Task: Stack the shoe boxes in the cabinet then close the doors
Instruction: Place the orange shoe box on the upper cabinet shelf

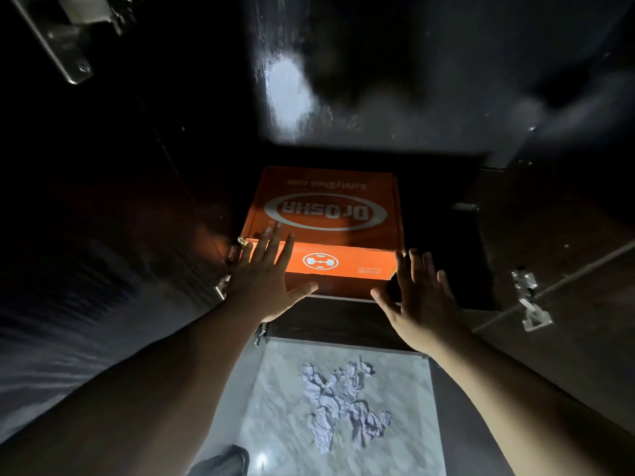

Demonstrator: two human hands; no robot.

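Head view: an orange shoe box (323, 214) printed "Dr.OSHA" and "SafetyShoe.com" is seen lying flat inside a dark cabinet (378, 80), its lid up and its short front face turned toward the camera. It appears to be set on a darker box (343, 286) beneath it, of which only the front face is visible. The left hand (263, 280) is held with fingers straight and spread against the box's front left corner, the fingertips reaching onto the lid. The right hand (417, 297) is likewise spread flat, just at the front right corner; whether it touches cannot be told. Open cabinet doors (556, 269) are seen at both sides, with metal hinges (531, 300) on the right one. Below, a pale marbled floor tile (285, 389) is lit, and crumpled white paper (340, 396) lies on it.
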